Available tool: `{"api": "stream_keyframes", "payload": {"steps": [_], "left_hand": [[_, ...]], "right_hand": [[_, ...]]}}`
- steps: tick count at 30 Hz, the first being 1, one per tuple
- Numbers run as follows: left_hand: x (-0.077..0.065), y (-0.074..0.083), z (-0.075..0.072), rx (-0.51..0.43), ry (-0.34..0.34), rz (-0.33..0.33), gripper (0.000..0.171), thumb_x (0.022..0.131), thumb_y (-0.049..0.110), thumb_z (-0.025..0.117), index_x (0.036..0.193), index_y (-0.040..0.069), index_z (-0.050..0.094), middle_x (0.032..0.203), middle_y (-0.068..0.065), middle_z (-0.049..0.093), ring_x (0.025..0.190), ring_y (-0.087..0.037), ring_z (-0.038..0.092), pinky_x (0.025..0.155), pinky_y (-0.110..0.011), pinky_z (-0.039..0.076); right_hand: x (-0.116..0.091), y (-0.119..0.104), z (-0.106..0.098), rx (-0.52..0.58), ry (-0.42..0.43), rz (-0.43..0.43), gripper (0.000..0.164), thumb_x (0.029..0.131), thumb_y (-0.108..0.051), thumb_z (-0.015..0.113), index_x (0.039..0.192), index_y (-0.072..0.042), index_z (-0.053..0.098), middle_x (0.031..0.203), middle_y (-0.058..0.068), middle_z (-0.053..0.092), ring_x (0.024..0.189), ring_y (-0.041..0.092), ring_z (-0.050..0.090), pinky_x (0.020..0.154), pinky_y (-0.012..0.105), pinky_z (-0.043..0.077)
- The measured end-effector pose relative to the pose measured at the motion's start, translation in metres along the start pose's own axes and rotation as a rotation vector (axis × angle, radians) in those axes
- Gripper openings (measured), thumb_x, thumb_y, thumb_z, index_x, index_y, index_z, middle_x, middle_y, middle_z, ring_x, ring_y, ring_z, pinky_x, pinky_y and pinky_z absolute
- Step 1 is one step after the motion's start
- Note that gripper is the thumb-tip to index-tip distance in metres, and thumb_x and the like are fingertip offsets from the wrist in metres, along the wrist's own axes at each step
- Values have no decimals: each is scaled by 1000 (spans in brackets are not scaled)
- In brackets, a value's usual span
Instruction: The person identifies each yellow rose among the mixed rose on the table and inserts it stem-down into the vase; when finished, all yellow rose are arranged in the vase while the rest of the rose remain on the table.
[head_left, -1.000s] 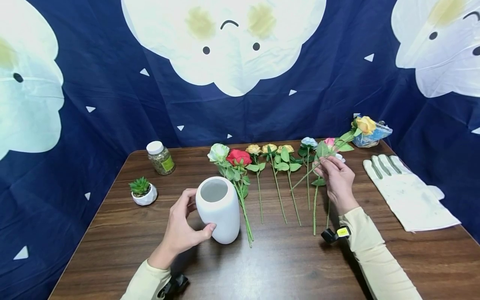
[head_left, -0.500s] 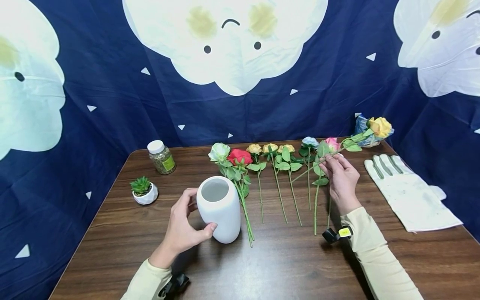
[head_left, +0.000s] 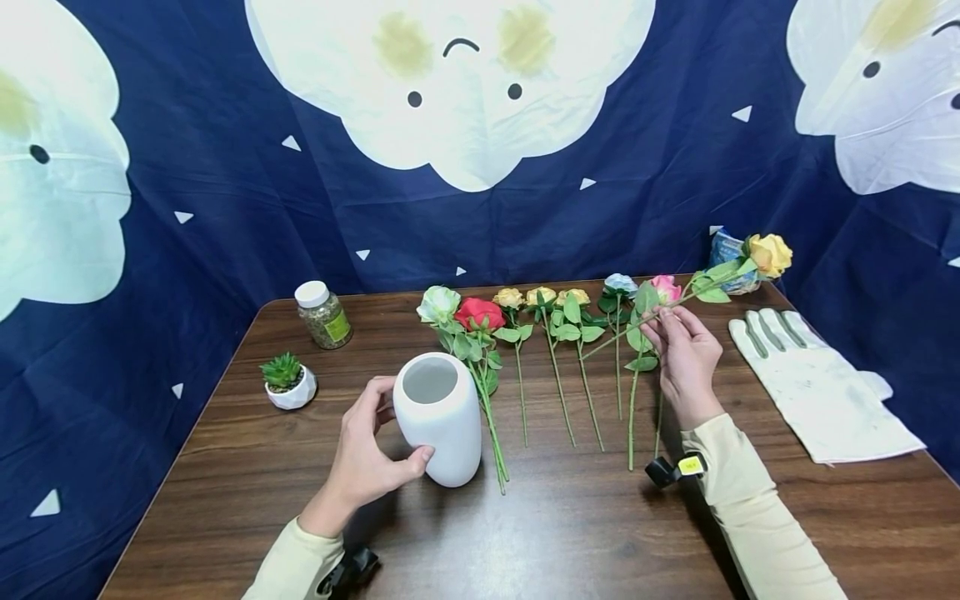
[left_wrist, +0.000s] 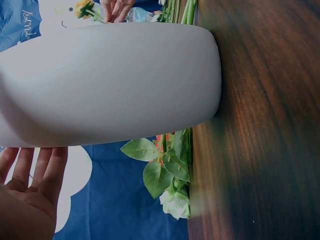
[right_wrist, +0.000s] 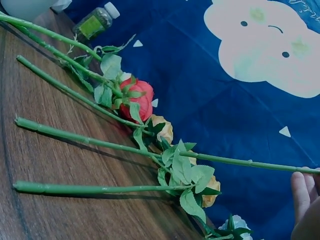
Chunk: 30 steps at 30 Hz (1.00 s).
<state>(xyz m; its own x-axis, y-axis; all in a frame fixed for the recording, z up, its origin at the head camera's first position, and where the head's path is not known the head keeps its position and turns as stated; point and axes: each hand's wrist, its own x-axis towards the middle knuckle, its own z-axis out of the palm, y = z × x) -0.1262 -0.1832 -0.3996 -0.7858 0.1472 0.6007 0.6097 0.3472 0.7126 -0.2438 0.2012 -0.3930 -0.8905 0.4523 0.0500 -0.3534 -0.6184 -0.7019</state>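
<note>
My left hand (head_left: 367,454) grips a white vase (head_left: 450,437) standing upright on the table, thumb at its front and fingers round its far left side. In the left wrist view the vase (left_wrist: 120,85) fills much of the picture, with the fingers (left_wrist: 55,167) along its edge. Over at the right, my right hand (head_left: 686,362) pinches the stem of a yellow rose (head_left: 769,256), its bloom pointing up and right. That stem (right_wrist: 250,163) runs into the fingertips in the right wrist view. Below this hand lies a pink rose (head_left: 665,289).
Between vase and right hand lie a pale green rose (head_left: 438,305), a red rose (head_left: 480,314), several yellow roses (head_left: 540,297) and a blue rose (head_left: 620,284). A jar (head_left: 324,317) and potted succulent (head_left: 288,383) stand left; gloves (head_left: 817,392) and a blue packet (head_left: 727,250) are right.
The yellow rose has swung to the right, its bloom passing across the blue packet. My right hand has shifted slightly right with it. My left hand and the vase stay put.
</note>
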Motion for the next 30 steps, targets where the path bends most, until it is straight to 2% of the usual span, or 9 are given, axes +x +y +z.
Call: {"api": "stream_keyframes", "payload": {"steps": [8, 19, 30], "left_hand": [[0, 0, 0, -13, 13, 35, 73, 60, 9, 84, 127, -2, 58, 113, -14, 66, 102, -7, 65, 87, -17, 57], [1, -1, 0, -19, 17, 37, 73, 60, 10, 84, 127, -2, 58, 113, -14, 67, 102, -7, 66, 87, -17, 57], [0, 0, 0, -18, 14, 32, 73, 60, 9, 84, 127, -2, 58, 113, -14, 66, 102, -6, 65, 87, -17, 56]], "right_hand": [[-4, -2, 6, 50, -32, -12, 19, 97, 14, 54, 85, 5, 65, 78, 13, 75, 67, 17, 74, 67, 25, 63], [-11, -4, 13, 0, -65, -79, 19, 98, 14, 51, 91, 6, 67, 80, 14, 74, 71, 18, 75, 70, 26, 63], [-19, -8, 21, 37, -92, -64, 21, 99, 14, 50, 92, 8, 69, 83, 15, 74, 76, 20, 76, 72, 27, 63]]}}
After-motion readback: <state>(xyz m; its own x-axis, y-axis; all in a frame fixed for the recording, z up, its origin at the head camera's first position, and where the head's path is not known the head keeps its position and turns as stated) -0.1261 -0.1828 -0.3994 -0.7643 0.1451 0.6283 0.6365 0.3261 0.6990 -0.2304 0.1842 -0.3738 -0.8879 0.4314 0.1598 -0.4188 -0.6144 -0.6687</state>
